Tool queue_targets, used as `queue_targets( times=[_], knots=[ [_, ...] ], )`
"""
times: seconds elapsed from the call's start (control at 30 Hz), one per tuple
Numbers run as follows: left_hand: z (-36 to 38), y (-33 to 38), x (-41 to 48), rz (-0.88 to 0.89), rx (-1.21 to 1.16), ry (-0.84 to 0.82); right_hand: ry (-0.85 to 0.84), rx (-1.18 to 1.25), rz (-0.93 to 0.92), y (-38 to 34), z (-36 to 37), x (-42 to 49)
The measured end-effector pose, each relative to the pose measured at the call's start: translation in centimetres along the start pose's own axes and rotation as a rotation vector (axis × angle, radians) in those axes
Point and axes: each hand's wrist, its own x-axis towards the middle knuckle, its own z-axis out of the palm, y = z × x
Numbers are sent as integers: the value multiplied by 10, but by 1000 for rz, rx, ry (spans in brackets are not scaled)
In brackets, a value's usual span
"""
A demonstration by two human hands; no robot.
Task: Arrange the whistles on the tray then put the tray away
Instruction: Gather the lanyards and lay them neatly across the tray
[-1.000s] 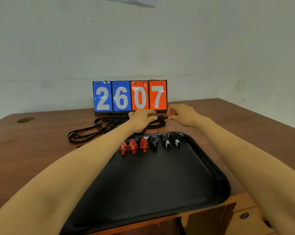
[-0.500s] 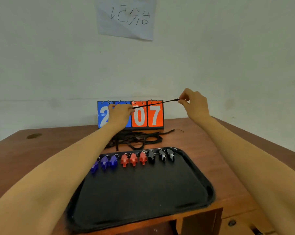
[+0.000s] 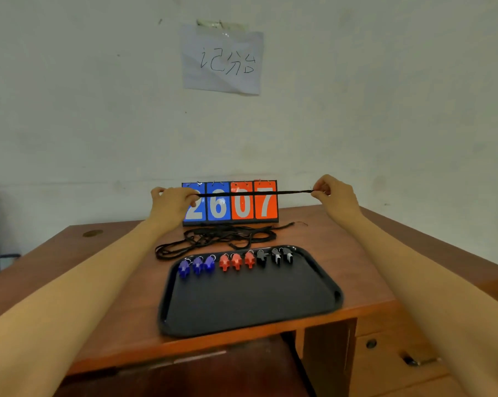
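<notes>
Since half a second ago both hands have drawn further apart, and the black cord (image 3: 256, 192) between them now runs level where it sloped up to the right. I see my left hand (image 3: 171, 204) with its fingers curled round one end of the cord, and my right hand (image 3: 335, 196) pinching the other end between thumb and fingertips. The cord is held taut in the air across the front of the scoreboard (image 3: 266, 207), which reads 2607.

Below it, a loose pile of cords (image 3: 219, 239) lies on the tabletop (image 3: 356, 253), between the scoreboard and the tray (image 3: 250, 310). The black tray sits at the near edge. Along its far rim the whistles stand in one row – three blue whistles (image 3: 197, 265) on the left, three red whistles (image 3: 236, 261) in the middle, three black whistles (image 3: 275, 256) on the right. Whether the held cord joins the pile I cannot tell from here.

On the wall above, a paper sheet (image 3: 222, 60) bears handwriting.
</notes>
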Motion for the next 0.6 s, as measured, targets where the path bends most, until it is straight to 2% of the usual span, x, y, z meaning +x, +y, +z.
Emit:
queue_targets(
  times=[0.07,0.2,0.4,0.6],
  knots=[
    [-6,-4,-26,-11,-29,-53,-55,-29,24,0,-7,-20],
    [-13,-6,-80,-46,-235,-152,-150,-147,37,4,-17,-56],
    [2,-18,-132,-70,-67,-367,-346,-330,121,23,-12,-100],
    [23,-18,-153,-110,132,-440,-473,-377,172,40,-3,-124]
  ],
)
